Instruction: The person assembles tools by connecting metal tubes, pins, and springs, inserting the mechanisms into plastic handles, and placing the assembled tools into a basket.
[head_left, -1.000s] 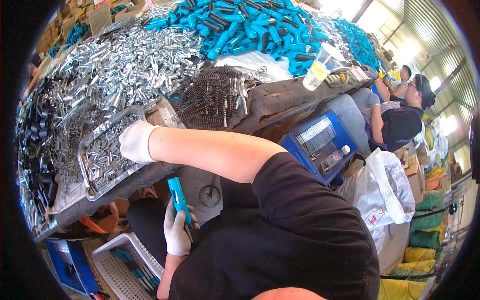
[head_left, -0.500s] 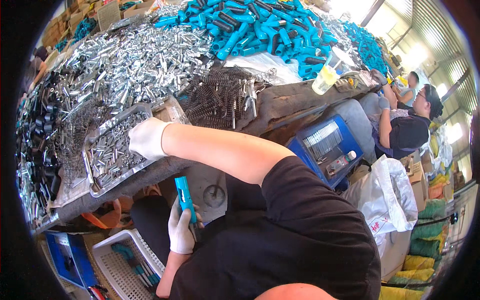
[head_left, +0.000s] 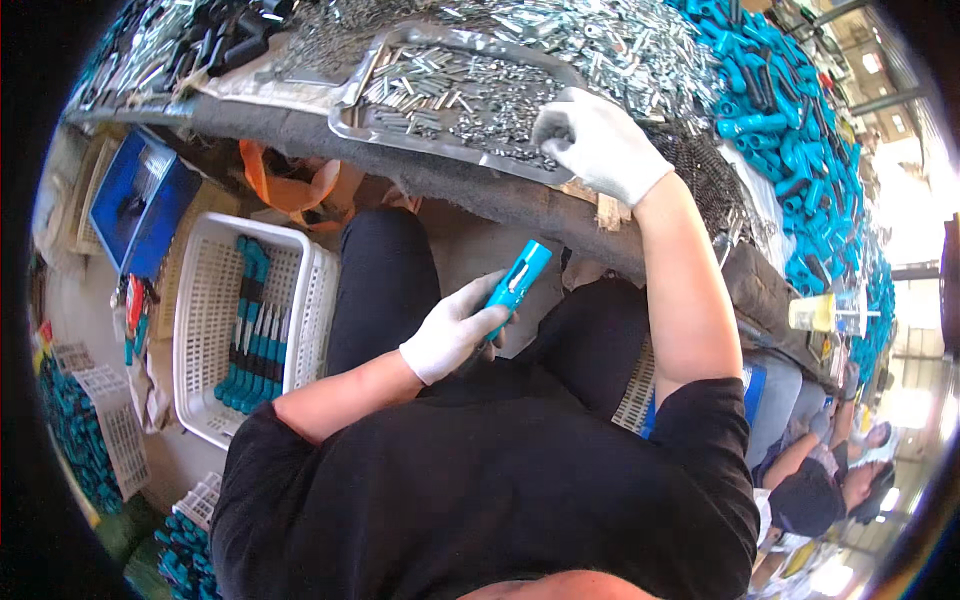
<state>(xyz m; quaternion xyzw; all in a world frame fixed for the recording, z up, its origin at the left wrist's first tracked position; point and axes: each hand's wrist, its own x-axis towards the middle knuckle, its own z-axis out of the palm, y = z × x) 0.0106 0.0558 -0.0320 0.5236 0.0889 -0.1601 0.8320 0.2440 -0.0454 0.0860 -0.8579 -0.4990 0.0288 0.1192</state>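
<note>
Teal handle [head_left: 518,280] clasped in left hand [head_left: 455,330]; right hand [head_left: 605,145] curled over metal tray [head_left: 450,153], cannot tell if holding anything.

A teal tubular handle [head_left: 520,276] leans there, its far end up and to the right, slotted along one side, its lower part wrapped by the left hand [head_left: 452,334]. Along the bench edge, a shallow round-cornered metal tray [head_left: 484,159] holds silvery pins [head_left: 405,85], with finer metal bits [head_left: 490,125] near the right hand [head_left: 605,148].
</note>
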